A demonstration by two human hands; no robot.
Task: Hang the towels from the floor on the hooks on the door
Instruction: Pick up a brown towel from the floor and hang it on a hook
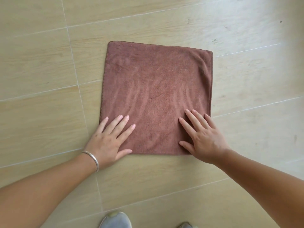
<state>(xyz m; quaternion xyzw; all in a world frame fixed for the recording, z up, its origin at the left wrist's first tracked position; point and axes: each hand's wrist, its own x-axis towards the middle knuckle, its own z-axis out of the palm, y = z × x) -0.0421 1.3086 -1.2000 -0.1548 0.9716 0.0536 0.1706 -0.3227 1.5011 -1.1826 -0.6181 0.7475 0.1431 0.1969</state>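
While the square brown microfibre towel [154,97] lies flat on the beige wood-look tiled floor [41,63], left hand [107,140] and right hand [202,139] press its 6 o'clock corners, fingers straight, gripping nothing; each should pinch a corner before lifting.

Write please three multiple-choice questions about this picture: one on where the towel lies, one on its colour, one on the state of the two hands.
1. Where does the towel lie?
A. flat on the tiled floor
B. on a door hook
C. in a basket

2. What colour is the towel?
A. white
B. blue
C. brown

3. How are the left hand and the right hand placed?
A. both clenched in the air
B. both flat with straight fingers on the towel's near corners
C. one lifting the towel

Answers:
1 A: the towel is spread on the tiles, with no hook in view.
2 C: the cloth is reddish brown.
3 B: both palms press down, fingers spread.
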